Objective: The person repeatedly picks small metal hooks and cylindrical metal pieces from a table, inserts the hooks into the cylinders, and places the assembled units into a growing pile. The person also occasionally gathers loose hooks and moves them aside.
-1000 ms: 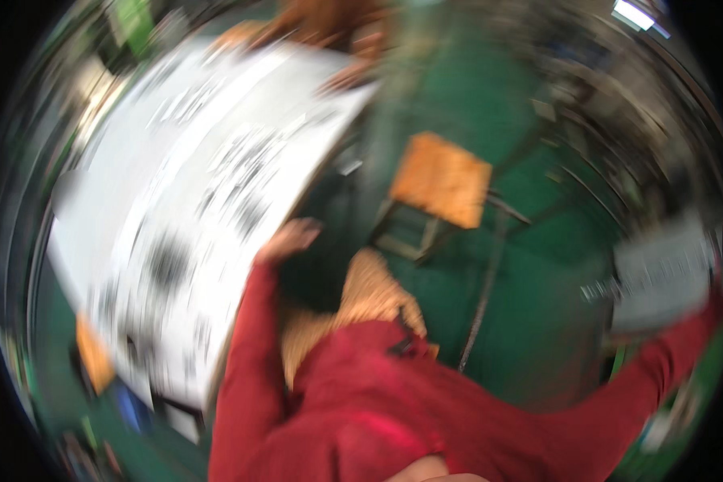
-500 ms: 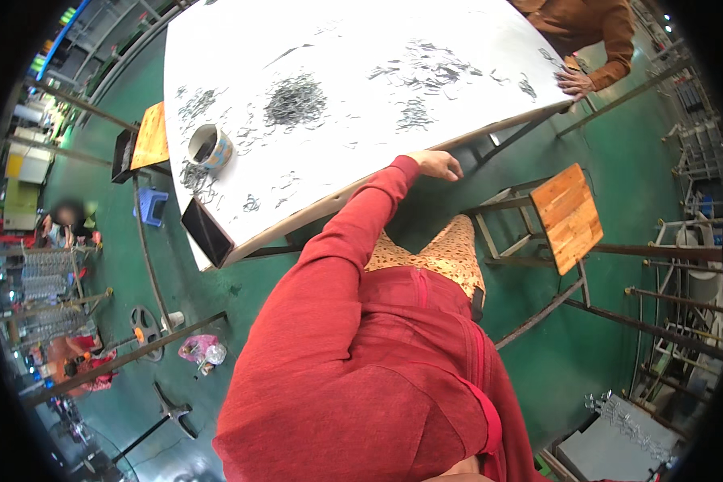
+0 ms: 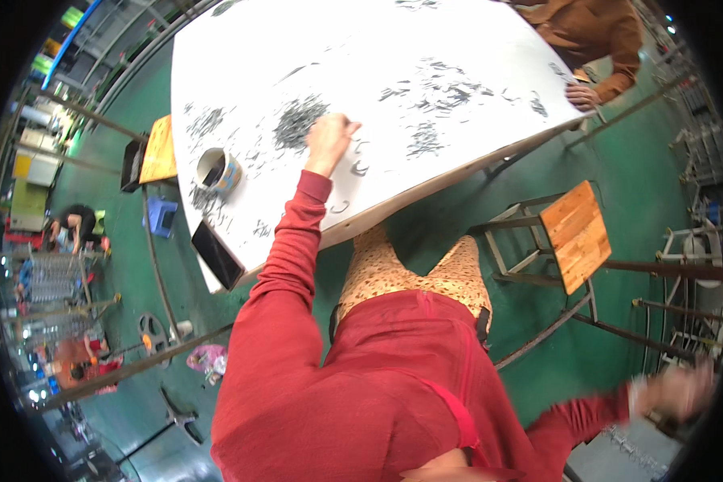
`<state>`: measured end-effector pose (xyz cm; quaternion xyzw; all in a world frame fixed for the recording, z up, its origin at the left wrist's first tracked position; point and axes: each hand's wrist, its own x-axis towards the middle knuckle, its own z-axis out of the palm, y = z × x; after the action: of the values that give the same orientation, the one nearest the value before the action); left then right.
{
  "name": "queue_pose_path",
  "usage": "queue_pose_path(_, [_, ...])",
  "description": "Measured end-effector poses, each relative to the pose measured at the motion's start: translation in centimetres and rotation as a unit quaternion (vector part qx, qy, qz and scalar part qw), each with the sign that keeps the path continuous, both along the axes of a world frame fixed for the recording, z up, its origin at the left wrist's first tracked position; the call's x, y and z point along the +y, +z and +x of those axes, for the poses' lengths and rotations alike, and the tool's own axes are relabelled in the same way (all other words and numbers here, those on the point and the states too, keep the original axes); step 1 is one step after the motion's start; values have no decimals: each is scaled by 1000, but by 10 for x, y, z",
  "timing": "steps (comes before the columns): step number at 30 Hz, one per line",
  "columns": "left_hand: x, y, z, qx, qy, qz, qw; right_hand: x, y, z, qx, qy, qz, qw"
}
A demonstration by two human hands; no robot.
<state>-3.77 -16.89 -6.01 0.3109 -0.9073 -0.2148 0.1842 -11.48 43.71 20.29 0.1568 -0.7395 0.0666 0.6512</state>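
My left hand [image 3: 330, 136] is over the white tabletop [image 3: 458, 36], at the right edge of a dense heap of small dark strips [image 3: 297, 120]. Its fingers look curled in; whatever they hold, if anything, is hidden. Just right of it lie a few loose curved strips [image 3: 360, 167], and another strip [image 3: 340, 207] is closer to the table's near edge. Out at the lower right, my right hand [image 3: 673, 394] is away from the table and smeared by motion, so its fingers cannot be made out.
A round tub [image 3: 231, 175] and a dark open box [image 3: 217, 255] stand at the table's left. More strips [image 3: 442, 88] are scattered to the right. A co-worker's hand [image 3: 582, 97] rests on the far right edge. A wooden-topped stool [image 3: 577, 233] stands right of my legs.
My left hand has moved from the near table edge, leftward and farther in, to the heap. Curved strips now lie near it. My right arm has swung into view at lower right.
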Motion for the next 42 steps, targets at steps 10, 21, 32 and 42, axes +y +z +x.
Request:
queue_pose_path(10, [3, -41, -14, 17, 11, -118, 993, -384, -258, -170, -660, 336, 14, 672])
queue_pose_path(21, [35, 24, 18, 266, -46, 393, 879, -400, -306, -168, -584, 407, -43, 701])
queue_pose_path(32, [108, 70, -3, 297, -198, 405, 842, -370, -192, -56, -695, 568, -230, 377])
queue_pose_path(42, [131, 80, 2, 309, -193, 124, 923, -354, -185, -24, -673, 581, -311, 336])
